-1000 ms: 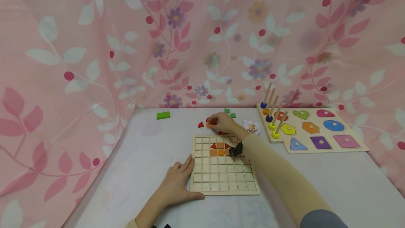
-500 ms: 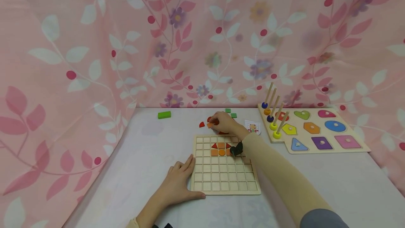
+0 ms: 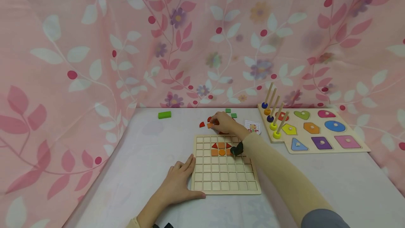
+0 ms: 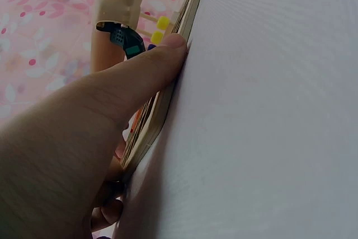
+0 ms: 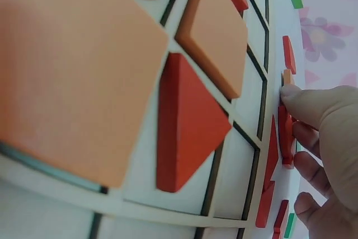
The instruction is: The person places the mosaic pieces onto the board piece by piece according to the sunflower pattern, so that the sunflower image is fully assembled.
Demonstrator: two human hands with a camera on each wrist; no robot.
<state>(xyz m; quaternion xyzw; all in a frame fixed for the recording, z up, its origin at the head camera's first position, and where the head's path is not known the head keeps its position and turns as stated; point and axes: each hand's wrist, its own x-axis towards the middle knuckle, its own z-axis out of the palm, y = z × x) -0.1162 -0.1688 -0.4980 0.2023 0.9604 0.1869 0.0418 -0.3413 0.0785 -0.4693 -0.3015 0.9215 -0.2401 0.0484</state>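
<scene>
A wooden grid board (image 3: 224,177) lies on the white table. Set in its cells are an orange circle (image 3: 222,152), several orange square tiles (image 3: 214,152) and two red triangles (image 3: 214,146). My left hand (image 3: 177,185) braces the near left corner, its fingers along the left edge and its thumb (image 4: 151,62) straight along the front edge. Beyond the far edge my right hand (image 3: 225,123) pinches a small orange square tile (image 5: 287,76) at its thumb tip. Red pieces (image 5: 286,138) lie around and under these fingers, partly hidden. A quarter-round red piece (image 3: 201,124) sits just left.
Two green squares (image 3: 233,115) and a printed pattern card (image 3: 252,127) lie near the right hand. A green block (image 3: 164,115) stands at the back left. At the right are a peg stand with rings (image 3: 273,126) and a knobbed shape puzzle (image 3: 333,143).
Both hands stay nearly in place. The right fingers shift only slightly over the loose pieces, and the whole head view drifts a little to one side.
</scene>
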